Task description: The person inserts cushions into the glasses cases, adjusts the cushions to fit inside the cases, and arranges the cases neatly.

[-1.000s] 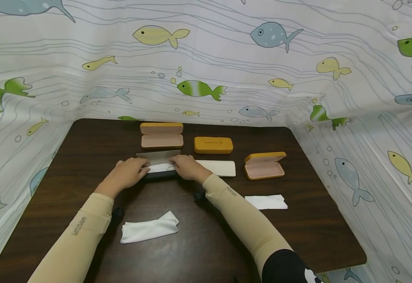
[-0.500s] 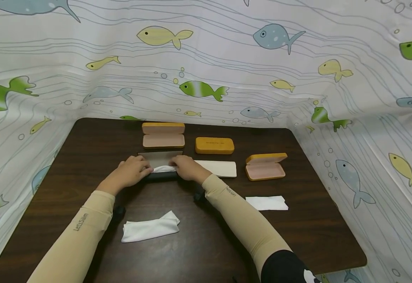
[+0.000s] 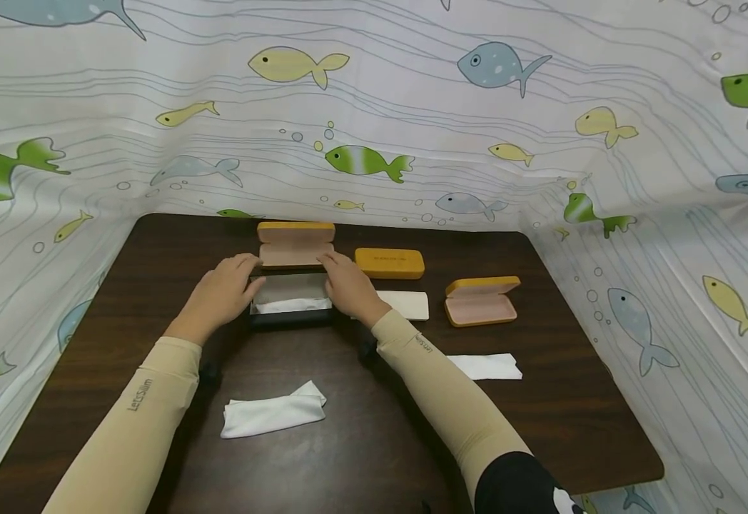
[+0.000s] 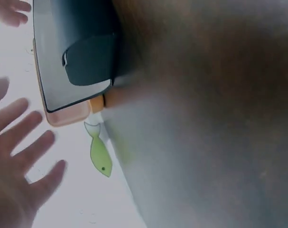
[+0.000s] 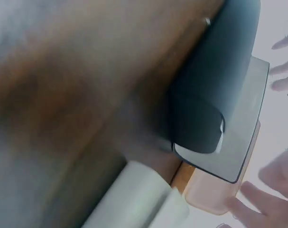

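Note:
A dark glasses case [image 3: 290, 319] stands on the table with its grey-lined lid [image 3: 297, 285] raised. Inside it lies a white cloth [image 3: 292, 306], showing as a strip above the front wall. My left hand [image 3: 223, 291] is at the lid's left edge, its fingers spread in the left wrist view. At the lid's right edge is my right hand [image 3: 351, 289], fingers extended and holding nothing. Both wrist views show the dark curved end of the case, with a gap between it and the fingers.
Behind stands an opened yellow case [image 3: 297, 254], with a closed yellow case [image 3: 390, 263] beside it. A white flat case [image 3: 406, 305] lies right of my right hand. Farther right is another opened yellow case [image 3: 480, 309]. White cloths lie in front [image 3: 274, 416] and at right [image 3: 486, 366].
Both hands have drawn out of the dark case, where they were pressing the white cloth in. They have moved up and apart to the lid's sides, and the cloth now lies lower inside.

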Action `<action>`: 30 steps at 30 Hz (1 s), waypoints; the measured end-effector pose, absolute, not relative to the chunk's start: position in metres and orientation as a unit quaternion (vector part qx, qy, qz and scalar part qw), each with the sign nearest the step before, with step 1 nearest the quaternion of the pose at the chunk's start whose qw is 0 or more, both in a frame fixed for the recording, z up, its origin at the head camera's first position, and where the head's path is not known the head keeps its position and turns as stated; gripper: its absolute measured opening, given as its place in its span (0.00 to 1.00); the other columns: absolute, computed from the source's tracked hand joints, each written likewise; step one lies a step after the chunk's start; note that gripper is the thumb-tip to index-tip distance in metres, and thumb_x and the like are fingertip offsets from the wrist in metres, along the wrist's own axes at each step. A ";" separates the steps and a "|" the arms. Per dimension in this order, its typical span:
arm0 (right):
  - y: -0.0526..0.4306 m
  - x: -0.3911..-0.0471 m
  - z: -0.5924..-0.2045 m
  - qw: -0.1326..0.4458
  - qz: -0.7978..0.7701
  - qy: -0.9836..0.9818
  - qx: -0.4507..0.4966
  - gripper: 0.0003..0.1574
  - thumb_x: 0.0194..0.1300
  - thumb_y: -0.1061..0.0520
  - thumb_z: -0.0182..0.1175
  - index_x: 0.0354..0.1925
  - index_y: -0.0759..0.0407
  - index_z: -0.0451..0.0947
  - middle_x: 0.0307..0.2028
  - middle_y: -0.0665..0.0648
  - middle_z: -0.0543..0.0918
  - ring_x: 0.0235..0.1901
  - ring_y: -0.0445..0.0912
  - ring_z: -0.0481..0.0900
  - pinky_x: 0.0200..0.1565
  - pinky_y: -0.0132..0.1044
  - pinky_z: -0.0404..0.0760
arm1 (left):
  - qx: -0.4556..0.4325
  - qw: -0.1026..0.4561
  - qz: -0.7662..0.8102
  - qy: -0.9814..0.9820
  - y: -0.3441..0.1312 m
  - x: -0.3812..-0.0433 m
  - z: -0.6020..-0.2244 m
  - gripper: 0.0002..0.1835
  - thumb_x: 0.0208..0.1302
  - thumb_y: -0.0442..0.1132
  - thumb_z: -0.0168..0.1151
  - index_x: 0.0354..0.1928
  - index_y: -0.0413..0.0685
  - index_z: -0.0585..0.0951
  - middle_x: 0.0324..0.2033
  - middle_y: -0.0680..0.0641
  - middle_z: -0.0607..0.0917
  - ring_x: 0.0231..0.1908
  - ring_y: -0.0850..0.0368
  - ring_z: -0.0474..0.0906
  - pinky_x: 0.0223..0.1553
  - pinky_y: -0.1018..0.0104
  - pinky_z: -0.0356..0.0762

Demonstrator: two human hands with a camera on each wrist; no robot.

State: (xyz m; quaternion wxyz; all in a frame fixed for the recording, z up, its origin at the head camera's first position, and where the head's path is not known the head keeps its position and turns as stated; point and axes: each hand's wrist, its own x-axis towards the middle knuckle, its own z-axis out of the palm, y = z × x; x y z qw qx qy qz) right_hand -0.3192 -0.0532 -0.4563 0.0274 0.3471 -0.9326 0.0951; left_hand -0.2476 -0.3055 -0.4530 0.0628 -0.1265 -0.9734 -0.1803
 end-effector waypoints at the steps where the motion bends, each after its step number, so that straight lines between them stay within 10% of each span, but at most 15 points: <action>1: -0.053 -0.320 -0.457 0.008 0.076 -0.934 0.350 0.30 0.79 0.58 0.50 0.74 0.62 0.64 0.73 0.58 0.67 0.72 0.50 0.65 0.71 0.40 0.66 | -0.130 0.042 -0.170 -0.976 -0.305 -0.248 -0.453 0.27 0.79 0.44 0.53 0.69 0.33 0.69 0.68 0.31 0.71 0.66 0.31 0.67 0.60 0.31 0.68; 6: -0.050 -0.319 -0.462 -0.075 0.031 -0.930 0.358 0.38 0.82 0.51 0.46 0.80 0.62 0.48 0.78 0.58 0.56 0.77 0.49 0.55 0.74 0.45 0.59 | -0.131 -0.028 -0.140 -0.981 -0.305 -0.244 -0.456 0.32 0.81 0.48 0.49 0.76 0.33 0.60 0.73 0.32 0.63 0.71 0.33 0.62 0.63 0.29 0.63; 23: -0.031 -0.268 -0.458 -0.033 -0.018 -0.924 0.380 0.37 0.82 0.47 0.46 0.79 0.61 0.53 0.78 0.57 0.58 0.74 0.49 0.63 0.71 0.41 0.65 | -0.154 -0.071 -0.151 -0.974 -0.293 -0.191 -0.450 0.41 0.77 0.55 0.52 0.78 0.34 0.55 0.77 0.33 0.54 0.75 0.32 0.50 0.64 0.20 0.51; 30: -0.018 -0.238 -0.470 -0.061 -0.097 -0.904 0.413 0.43 0.80 0.45 0.49 0.80 0.64 0.48 0.80 0.60 0.47 0.78 0.50 0.50 0.72 0.43 0.63 | -0.153 -0.119 -0.150 -0.970 -0.283 -0.159 -0.461 0.45 0.74 0.57 0.56 0.79 0.36 0.51 0.79 0.36 0.48 0.76 0.35 0.50 0.62 0.19 0.53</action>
